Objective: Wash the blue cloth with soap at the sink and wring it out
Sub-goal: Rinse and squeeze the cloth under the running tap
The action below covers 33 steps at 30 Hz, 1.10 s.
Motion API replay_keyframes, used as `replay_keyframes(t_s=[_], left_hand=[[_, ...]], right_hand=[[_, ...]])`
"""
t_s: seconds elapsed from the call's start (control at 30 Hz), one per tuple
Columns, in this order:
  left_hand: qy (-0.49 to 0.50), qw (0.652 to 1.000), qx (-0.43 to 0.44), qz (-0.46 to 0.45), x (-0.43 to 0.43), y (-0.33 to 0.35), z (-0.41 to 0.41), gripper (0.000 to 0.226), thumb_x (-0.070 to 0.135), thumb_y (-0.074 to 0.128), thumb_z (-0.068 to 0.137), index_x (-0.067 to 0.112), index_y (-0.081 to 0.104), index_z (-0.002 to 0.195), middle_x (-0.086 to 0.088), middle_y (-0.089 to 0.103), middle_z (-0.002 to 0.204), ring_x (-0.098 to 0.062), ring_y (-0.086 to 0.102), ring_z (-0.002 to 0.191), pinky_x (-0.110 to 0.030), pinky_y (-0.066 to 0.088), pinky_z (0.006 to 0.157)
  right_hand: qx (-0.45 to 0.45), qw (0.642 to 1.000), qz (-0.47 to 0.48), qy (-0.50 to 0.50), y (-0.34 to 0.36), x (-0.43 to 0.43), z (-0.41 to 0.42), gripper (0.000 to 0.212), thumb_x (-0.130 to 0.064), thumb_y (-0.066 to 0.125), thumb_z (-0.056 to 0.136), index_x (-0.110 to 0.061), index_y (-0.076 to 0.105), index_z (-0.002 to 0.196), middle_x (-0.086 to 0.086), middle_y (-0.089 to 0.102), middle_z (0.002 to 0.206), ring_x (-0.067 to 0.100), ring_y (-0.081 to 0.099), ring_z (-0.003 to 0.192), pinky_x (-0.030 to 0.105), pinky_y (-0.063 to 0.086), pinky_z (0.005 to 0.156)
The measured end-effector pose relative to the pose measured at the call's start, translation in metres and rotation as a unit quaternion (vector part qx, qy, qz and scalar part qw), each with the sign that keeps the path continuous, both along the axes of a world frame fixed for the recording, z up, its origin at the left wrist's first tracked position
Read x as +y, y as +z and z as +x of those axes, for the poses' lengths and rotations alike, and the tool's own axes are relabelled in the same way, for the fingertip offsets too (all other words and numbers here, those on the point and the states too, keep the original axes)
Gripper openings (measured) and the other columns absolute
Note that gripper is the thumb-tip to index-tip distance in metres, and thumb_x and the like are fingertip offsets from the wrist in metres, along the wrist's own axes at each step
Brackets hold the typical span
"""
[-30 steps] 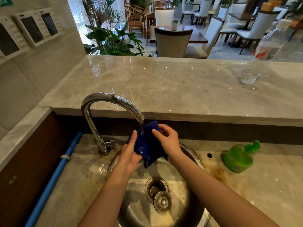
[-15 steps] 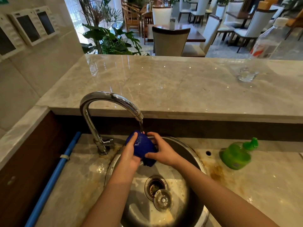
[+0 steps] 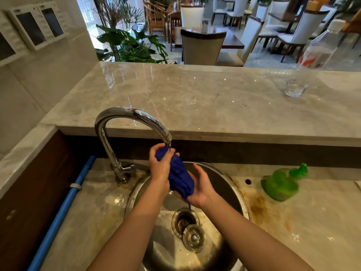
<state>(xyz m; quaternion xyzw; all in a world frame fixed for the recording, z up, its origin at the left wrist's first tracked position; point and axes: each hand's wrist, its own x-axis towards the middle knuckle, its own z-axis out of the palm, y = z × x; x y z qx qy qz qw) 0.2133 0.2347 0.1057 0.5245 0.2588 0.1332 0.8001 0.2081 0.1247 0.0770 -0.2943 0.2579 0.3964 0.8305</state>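
No writing here is clear enough to read.

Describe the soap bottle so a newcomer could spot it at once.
Find the round steel sink basin beneath the curved chrome faucet. On the stained marble counter to its right sits a translucent green plastic pump bottle. Nothing else on that counter is green.

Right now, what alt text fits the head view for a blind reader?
The left hand and right hand hold a bunched blue cloth under a chrome faucet, over a round steel sink. A green bottle sits to the right.
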Motion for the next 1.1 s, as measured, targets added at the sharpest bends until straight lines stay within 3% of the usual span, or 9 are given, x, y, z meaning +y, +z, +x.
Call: replay_keyframes(t_s=[0.07,0.13,0.23,0.37,0.53,0.7,0.8,0.93,1.1], left_hand=[[-0.041,0.990,-0.034,0.132,-0.007,0.004,-0.001,0.021,0.010,0.062,0.087,0.027,0.056,0.098,-0.003,0.066,0.103,-0.022,0.069,0.087,-0.038,0.056,0.083],[-0.055,0.978,-0.094,0.177,-0.012,0.012,-0.001,0.019,0.006,0.056,0.090,0.023,0.057,0.098,0.000,0.067,0.101,-0.018,0.069,0.087,-0.034,0.055,0.084],[-0.048,0.968,-0.140,0.201,-0.011,0.023,0.006,0.019,0.009,0.055,0.091,0.028,0.061,0.091,-0.001,0.069,0.097,-0.019,0.068,0.095,-0.039,0.053,0.091],[-0.028,0.973,-0.127,0.191,-0.011,0.027,0.013,0.022,0.024,0.051,0.094,0.036,0.066,0.083,0.010,0.071,0.100,-0.010,0.065,0.103,-0.037,0.049,0.097],[0.043,0.984,-0.091,0.146,-0.021,0.020,0.004,0.022,0.023,0.047,0.096,0.035,0.059,0.081,0.008,0.069,0.081,-0.005,0.069,0.076,-0.029,0.054,0.078],[0.070,0.992,-0.058,0.090,-0.017,0.010,0.002,0.043,0.018,0.051,0.094,0.055,0.061,0.075,0.012,0.068,0.076,-0.014,0.064,0.079,-0.042,0.054,0.080],[0.069,0.987,-0.079,0.123,-0.011,0.010,0.002,0.021,0.018,0.051,0.094,0.033,0.059,0.083,-0.003,0.060,0.077,-0.018,0.058,0.069,-0.037,0.054,0.069],[0.048,0.992,-0.090,0.080,-0.011,0.014,0.009,0.020,0.016,0.046,0.097,0.016,0.053,0.078,-0.002,0.045,0.059,-0.009,0.039,0.045,-0.020,0.034,0.042],[0.013,0.999,-0.042,-0.001,-0.007,0.014,0.012,0.028,0.025,0.040,0.100,0.014,0.050,0.077,-0.001,0.039,0.055,-0.007,0.033,0.040,-0.020,0.028,0.038]], right_hand=[[0.006,0.999,0.030,0.015,0.011,0.003,0.004,0.057,-0.060,0.046,0.089,-0.018,0.059,0.127,0.021,0.060,0.128,0.042,0.059,0.110,0.054,0.051,0.087],[-0.008,0.999,0.022,0.035,0.024,0.007,0.011,0.062,-0.065,0.043,0.088,-0.018,0.060,0.126,0.020,0.061,0.124,0.040,0.059,0.107,0.051,0.051,0.086],[-0.025,0.998,-0.008,0.051,0.043,0.019,0.015,0.068,-0.069,0.041,0.087,-0.018,0.059,0.128,0.016,0.060,0.128,0.035,0.058,0.110,0.047,0.046,0.092],[-0.046,0.999,-0.003,-0.009,0.053,0.042,0.020,0.060,-0.054,0.046,0.093,-0.014,0.050,0.138,0.012,0.051,0.141,0.026,0.047,0.131,0.034,0.039,0.103],[-0.100,0.993,-0.070,0.010,0.044,0.056,0.023,0.063,-0.052,0.033,0.096,-0.014,0.035,0.147,0.014,0.033,0.153,0.032,0.028,0.143,0.045,0.023,0.117],[-0.116,0.985,-0.124,-0.031,0.020,0.061,0.013,0.041,-0.045,0.037,0.099,-0.018,0.063,0.116,0.009,0.067,0.118,0.024,0.060,0.112,0.040,0.041,0.108],[-0.115,0.981,-0.153,-0.039,0.019,0.061,0.012,0.036,-0.038,0.033,0.101,-0.017,0.062,0.096,0.007,0.067,0.096,0.021,0.061,0.094,0.037,0.047,0.096],[-0.104,0.972,-0.209,-0.040,0.012,0.065,0.013,0.031,-0.036,0.040,0.095,-0.017,0.059,0.081,0.005,0.059,0.076,0.016,0.055,0.070,0.030,0.045,0.065],[-0.167,0.934,-0.311,-0.050,0.001,0.069,0.010,0.033,-0.037,0.037,0.088,-0.017,0.059,0.075,0.007,0.059,0.073,0.021,0.055,0.071,0.037,0.043,0.066]])
